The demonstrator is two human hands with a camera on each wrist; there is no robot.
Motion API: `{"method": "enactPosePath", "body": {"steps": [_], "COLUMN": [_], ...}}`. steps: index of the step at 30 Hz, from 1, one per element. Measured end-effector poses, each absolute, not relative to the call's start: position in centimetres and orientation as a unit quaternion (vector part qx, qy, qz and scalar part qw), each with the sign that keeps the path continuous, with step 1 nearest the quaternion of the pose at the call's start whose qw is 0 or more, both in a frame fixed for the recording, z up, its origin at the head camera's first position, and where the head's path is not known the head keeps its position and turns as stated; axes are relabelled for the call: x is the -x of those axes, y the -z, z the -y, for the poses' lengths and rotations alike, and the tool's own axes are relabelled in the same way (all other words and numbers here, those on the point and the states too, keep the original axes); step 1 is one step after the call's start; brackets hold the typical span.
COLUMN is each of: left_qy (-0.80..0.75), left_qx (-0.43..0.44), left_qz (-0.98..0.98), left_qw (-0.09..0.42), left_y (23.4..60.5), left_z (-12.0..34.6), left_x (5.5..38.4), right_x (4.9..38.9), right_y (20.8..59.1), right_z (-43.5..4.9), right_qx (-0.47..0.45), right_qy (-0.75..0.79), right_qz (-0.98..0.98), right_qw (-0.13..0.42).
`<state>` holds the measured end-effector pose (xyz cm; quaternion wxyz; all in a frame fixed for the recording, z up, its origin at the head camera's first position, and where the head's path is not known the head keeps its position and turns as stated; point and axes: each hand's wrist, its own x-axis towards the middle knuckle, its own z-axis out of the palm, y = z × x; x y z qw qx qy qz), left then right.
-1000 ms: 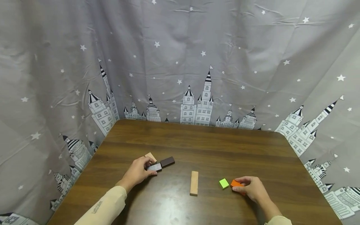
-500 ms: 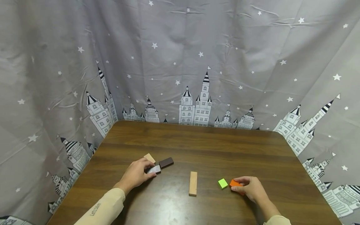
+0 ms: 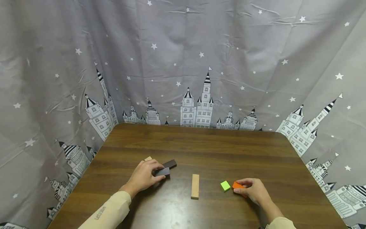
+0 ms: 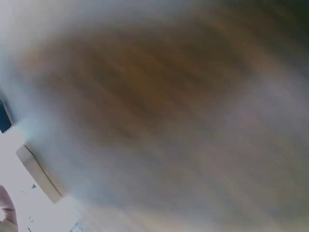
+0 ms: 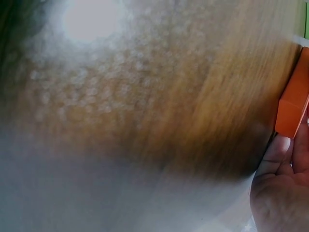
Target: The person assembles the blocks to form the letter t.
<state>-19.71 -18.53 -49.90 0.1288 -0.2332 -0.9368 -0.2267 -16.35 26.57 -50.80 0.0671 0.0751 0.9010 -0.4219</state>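
Observation:
In the head view my left hand [image 3: 144, 176] pinches a dark grey block [image 3: 162, 172] between thumb and fingers. Just behind it lies a dark brown block [image 3: 170, 163], partly covered by the grey one. A light wooden block [image 3: 148, 158] peeks out beyond the left hand, mostly hidden. My right hand [image 3: 255, 191] pinches an orange block [image 3: 238, 185] at the right, and its fingers hide part of it. In the right wrist view, the orange block [image 5: 292, 104] shows above the thumb of the right hand [image 5: 280, 195].
A lime-green square block [image 3: 225, 186] lies just left of the orange block. Between the hands lies a long light wooden block [image 3: 195, 186]. The brown wooden table [image 3: 200, 143] ends at a grey curtain [image 3: 171, 47] printed with castles and stars.
My left hand has carried the grey block to the right, in front of the brown block. The right hand keeps its hold on the orange block and has hardly moved.

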Motion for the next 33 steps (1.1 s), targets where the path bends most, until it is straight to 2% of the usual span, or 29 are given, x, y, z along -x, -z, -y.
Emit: {"method": "enactPosePath", "body": {"steps": [7, 20, 26, 33], "left_qy": [0.221, 0.121, 0.110, 0.111], "left_qx": [0.250, 0.244, 0.232, 0.231], "left_qz": [0.931, 0.957, 0.964, 0.965], "left_qw": [0.144, 0.101, 0.068, 0.056], "left_y": [49.6, 49.9, 50.2, 50.3], "left_z": [15.2, 9.1, 7.7, 7.1], "left_x": [20.4, 21.4, 21.4, 21.5], "right_x": [16.3, 16.5, 16.6, 16.6], "right_y": [50.7, 51.0, 51.1, 51.2], "right_z": [-26.7, -26.6, -26.6, -26.6], "right_qx": [-0.079, -0.081, -0.084, -0.085], "right_qy": [0.422, 0.438, 0.431, 0.436], "right_qz": [-0.901, -0.893, -0.896, -0.894], "right_qw": [0.066, 0.067, 0.066, 0.059]}}
